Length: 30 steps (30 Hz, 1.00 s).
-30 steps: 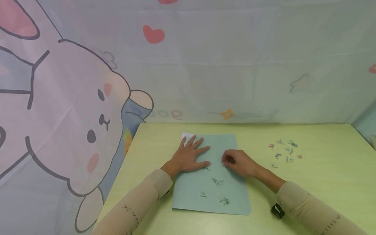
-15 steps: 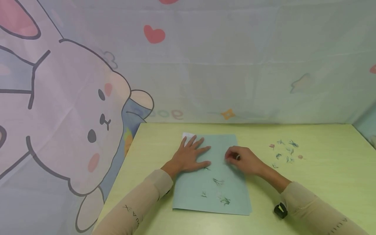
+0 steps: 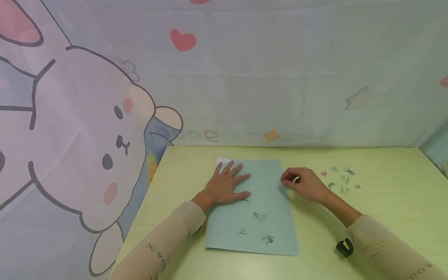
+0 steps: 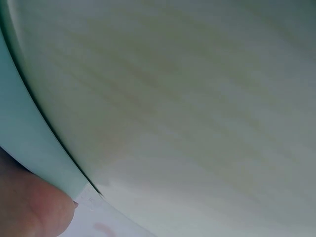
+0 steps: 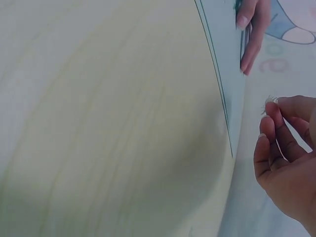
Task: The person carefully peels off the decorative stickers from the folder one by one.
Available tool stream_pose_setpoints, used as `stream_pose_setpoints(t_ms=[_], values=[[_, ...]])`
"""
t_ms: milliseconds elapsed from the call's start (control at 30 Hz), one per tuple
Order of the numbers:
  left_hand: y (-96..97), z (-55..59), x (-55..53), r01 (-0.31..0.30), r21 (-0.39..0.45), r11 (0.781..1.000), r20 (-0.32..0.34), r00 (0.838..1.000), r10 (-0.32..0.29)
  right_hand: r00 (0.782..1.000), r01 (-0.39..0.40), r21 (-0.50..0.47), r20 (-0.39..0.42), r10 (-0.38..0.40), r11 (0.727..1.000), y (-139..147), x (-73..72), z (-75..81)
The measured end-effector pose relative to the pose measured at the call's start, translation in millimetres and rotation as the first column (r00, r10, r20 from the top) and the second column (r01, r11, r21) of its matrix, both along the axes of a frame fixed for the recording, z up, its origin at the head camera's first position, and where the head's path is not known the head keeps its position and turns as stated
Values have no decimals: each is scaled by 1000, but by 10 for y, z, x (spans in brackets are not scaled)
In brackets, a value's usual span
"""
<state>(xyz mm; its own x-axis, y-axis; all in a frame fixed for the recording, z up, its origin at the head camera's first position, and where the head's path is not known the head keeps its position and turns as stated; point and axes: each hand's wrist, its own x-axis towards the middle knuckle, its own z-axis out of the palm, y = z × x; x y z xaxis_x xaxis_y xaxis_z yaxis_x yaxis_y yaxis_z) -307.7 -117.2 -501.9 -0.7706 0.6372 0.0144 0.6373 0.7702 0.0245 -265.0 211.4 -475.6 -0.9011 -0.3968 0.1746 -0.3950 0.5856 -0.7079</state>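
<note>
My left hand lies flat with spread fingers on a pale blue-green sheet. Its fingertips reach a white paper corner showing at the sheet's top left. Just above the sheet's right edge, my right hand pinches a tiny plant-shaped sticker between thumb and index finger; its fine, sprig-like tips show in the right wrist view. Lower on the sheet lie several plant stickers, among them a leafy sprig, a small one and a bushier one.
Right of the sheet, more small stickers lie on the yellow-green table, including a red flower and a dark sprig. A printed cloth backdrop hangs behind the table. Each sleeve ends above a wrist; a black device hangs under the right one.
My right hand has lifted off the sheet's middle and moved right and away to its right edge, pinching the sticker. My left hand has stayed in place.
</note>
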Motion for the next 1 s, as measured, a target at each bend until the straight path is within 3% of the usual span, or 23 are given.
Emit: stream_pose_setpoints(t_ms=[267,567,1000], values=[[4,3,-1,1,-5,1000,-1,1000,-1,998,60,11,2,-60,998,203,6,51],[25,-22,-26,-9,1,1000,0,1000,9,992,115,55,-57,-112,992,403,-45,26],[64,-43,-43,-9,-14,1000,-7,1000,9,977,210,172,-74,-200,963,653,-148,-25]])
